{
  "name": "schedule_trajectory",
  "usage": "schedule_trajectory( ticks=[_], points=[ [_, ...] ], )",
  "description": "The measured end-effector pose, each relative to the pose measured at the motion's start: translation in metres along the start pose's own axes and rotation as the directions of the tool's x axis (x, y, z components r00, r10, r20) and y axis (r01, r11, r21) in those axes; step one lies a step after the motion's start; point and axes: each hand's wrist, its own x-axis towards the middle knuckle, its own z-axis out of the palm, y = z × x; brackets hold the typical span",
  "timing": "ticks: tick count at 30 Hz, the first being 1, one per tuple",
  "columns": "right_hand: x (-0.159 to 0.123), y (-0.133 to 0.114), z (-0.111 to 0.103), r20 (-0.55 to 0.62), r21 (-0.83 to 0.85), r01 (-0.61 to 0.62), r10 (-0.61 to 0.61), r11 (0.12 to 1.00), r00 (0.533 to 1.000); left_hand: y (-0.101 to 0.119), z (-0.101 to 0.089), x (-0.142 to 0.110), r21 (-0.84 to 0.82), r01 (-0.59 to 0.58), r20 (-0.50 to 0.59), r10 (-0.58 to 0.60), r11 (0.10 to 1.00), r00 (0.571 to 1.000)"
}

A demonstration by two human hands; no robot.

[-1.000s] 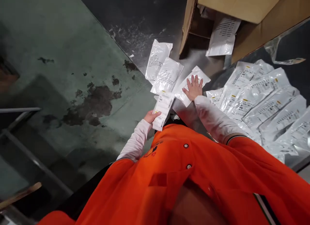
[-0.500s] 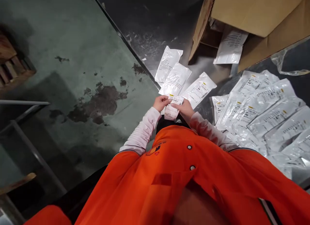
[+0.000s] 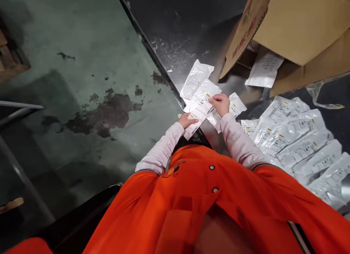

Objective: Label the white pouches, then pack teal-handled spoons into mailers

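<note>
Between my two hands stretches a white strip of printed shipping labels (image 3: 201,110) with barcodes and small yellow marks. My left hand (image 3: 187,121) grips its lower end near my waist, thumb on top. At the upper end, the closed fingers of my right hand (image 3: 221,103) pinch the strip's edge. Below the strip, partly hidden by it, lies a white plastic mailer packet (image 3: 210,87). Farther off rests another packet (image 3: 195,80) with printed text facing up. Beneath my right hand a labelled packet (image 3: 238,104) is partly covered.
Many labelled white packets (image 3: 295,133) overlap in a pile on the right of the dark metal table (image 3: 175,24). An open cardboard box (image 3: 298,31) lies at the back right, a packet (image 3: 265,66) in its mouth. The table's edge (image 3: 153,51) borders the green floor (image 3: 90,39).
The label strip, earlier folded small between both hands, is now drawn out longer. My right hand has moved up and right with its upper end. The view has shifted slightly.
</note>
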Motion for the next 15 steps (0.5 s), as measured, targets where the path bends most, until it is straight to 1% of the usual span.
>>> schedule_trajectory(
  ticks=[3, 5, 8, 9, 10, 11, 12, 13, 14, 15],
  points=[
    [0.039, 0.018, 0.016, -0.056, -0.13, -0.082, 0.075, 0.988, 0.996, -0.016, -0.019, 0.007, 0.025, 0.121, -0.026, -0.12, 0.992, 0.992],
    [0.053, 0.029, 0.023, -0.06, -0.201, -0.099, 0.088, 0.974, 0.994, -0.029, -0.029, 0.007, 0.016, 0.164, -0.056, -0.163, 0.986, 0.985],
    [0.053, 0.038, 0.029, -0.104, -0.295, -0.081, 0.052, 0.952, 0.993, -0.048, -0.038, -0.005, -0.002, 0.196, -0.08, -0.196, 0.981, 0.977],
    [0.048, 0.037, 0.031, -0.115, -0.337, -0.049, 0.011, 0.94, 0.993, -0.054, -0.04, -0.013, -0.019, 0.196, -0.087, -0.197, 0.98, 0.977],
    [0.043, 0.036, 0.033, -0.1, -0.385, 0.007, -0.049, 0.923, 0.994, -0.06, -0.042, -0.023, -0.039, 0.194, -0.093, -0.197, 0.98, 0.976],
    [0.037, 0.033, 0.036, -0.047, -0.432, 0.087, -0.119, 0.898, 0.992, -0.064, -0.045, -0.033, -0.057, 0.194, -0.097, -0.199, 0.979, 0.975],
    [0.032, 0.029, 0.041, 0.045, -0.464, 0.188, -0.189, 0.865, 0.981, -0.067, -0.048, -0.044, -0.077, 0.196, -0.11, -0.203, 0.978, 0.973],
    [0.027, 0.026, 0.045, 0.16, -0.475, 0.294, -0.246, 0.83, 0.956, -0.069, -0.051, -0.054, -0.097, 0.201, -0.13, -0.212, 0.975, 0.969],
    [0.023, 0.022, 0.049, 0.278, -0.465, 0.386, -0.283, 0.797, 0.918, -0.069, -0.055, -0.063, -0.114, 0.21, -0.155, -0.227, 0.971, 0.962],
    [0.021, 0.018, 0.053, 0.375, -0.445, 0.452, -0.297, 0.773, 0.878, -0.067, -0.059, -0.07, -0.131, 0.217, -0.181, -0.238, 0.967, 0.954]
  ],
)
